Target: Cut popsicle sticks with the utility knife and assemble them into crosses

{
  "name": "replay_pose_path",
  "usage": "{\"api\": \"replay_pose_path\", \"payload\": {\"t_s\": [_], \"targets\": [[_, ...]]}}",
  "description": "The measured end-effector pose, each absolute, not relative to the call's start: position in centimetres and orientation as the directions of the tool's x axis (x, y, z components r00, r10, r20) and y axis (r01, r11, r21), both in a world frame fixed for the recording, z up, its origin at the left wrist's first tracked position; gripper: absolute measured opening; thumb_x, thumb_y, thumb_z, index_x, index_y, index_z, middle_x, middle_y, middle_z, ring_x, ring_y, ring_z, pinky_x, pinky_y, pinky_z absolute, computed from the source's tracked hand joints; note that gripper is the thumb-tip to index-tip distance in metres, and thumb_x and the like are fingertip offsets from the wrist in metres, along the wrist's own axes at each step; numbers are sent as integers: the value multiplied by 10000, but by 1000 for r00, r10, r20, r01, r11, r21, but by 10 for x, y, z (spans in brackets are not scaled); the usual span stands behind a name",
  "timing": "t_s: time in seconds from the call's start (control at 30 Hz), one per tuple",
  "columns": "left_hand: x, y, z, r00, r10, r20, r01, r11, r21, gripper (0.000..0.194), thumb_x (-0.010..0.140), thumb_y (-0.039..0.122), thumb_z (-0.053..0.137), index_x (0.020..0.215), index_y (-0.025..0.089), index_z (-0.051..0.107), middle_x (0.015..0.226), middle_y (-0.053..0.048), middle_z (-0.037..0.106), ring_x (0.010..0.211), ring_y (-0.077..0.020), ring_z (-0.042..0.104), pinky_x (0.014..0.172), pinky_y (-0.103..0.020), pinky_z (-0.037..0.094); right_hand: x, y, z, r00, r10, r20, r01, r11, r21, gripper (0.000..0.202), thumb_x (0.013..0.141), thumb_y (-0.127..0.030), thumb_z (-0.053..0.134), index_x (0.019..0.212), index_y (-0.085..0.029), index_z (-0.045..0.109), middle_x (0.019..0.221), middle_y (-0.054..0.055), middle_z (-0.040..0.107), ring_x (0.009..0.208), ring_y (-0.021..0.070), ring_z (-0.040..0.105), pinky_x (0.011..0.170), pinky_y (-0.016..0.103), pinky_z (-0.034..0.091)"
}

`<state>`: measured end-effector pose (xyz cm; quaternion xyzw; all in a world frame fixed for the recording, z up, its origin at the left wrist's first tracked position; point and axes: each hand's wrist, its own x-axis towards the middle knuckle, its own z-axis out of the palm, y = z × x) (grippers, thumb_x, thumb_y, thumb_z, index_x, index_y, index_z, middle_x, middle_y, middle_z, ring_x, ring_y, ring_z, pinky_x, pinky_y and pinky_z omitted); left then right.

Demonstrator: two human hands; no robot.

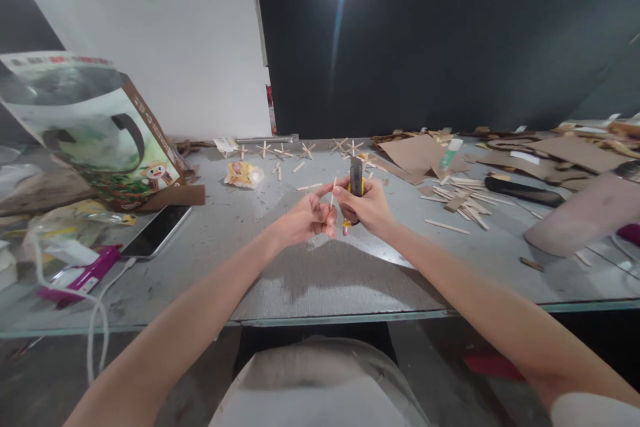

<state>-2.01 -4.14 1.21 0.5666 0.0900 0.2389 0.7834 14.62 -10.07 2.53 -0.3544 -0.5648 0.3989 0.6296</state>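
My left hand [313,215] pinches a short, thin wooden craft stick [333,192], held almost upright above the table. My right hand [369,205] is closed around a black-and-yellow tool, which looks like a utility knife [356,177]; its working end is hard to make out. The fingers of both hands meet at the stick, and the right thumb is close against it. Behind the hands, several small star-shaped pieces made of crossed sticks [265,149] stand in a row along the back of the table. A few loose stick pieces [299,166] lie in front of them.
To the right are a pile of craft sticks [463,200], cardboard sheets [415,153], a glue stick [451,154], a black object [524,191] and a pinkish cylinder [585,213]. A phone [159,231], a large printed bag [100,140], a cable [103,310] and a yellow wrapper [239,174] are left.
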Motion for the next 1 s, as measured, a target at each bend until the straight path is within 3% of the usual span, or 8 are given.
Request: {"api": "replay_pose_path", "payload": {"t_s": [0.17,0.63,1.0], "targets": [[-20,-43,12,879,457,134,-267,240,933,761,781,84,791,1477,214,510,626,92,653,545,-139,688,640,-291,537,144,-103,29,59,906,420,-118,424,-898,530,671,-651,910,759,-189,667,432,-113,367,354,43,272,345,223,210],[-19,-43,10,855,494,159,-309,239,921,879,763,165,880,1536,180,463,641,53,697,614,-184,721,698,-340,556,146,-104,28,32,904,426,-82,427,-900,522,710,-670,880,793,-190,692,438,-105,393,353,51,297,335,228,225],[-18,-44,12,856,497,143,-295,242,924,818,784,144,861,1506,189,479,639,50,713,644,-184,742,716,-334,579,148,-103,24,5,901,434,-99,432,-896,509,759,-666,857,817,-186,699,442,-102,394,349,53,307,337,227,237]]}}
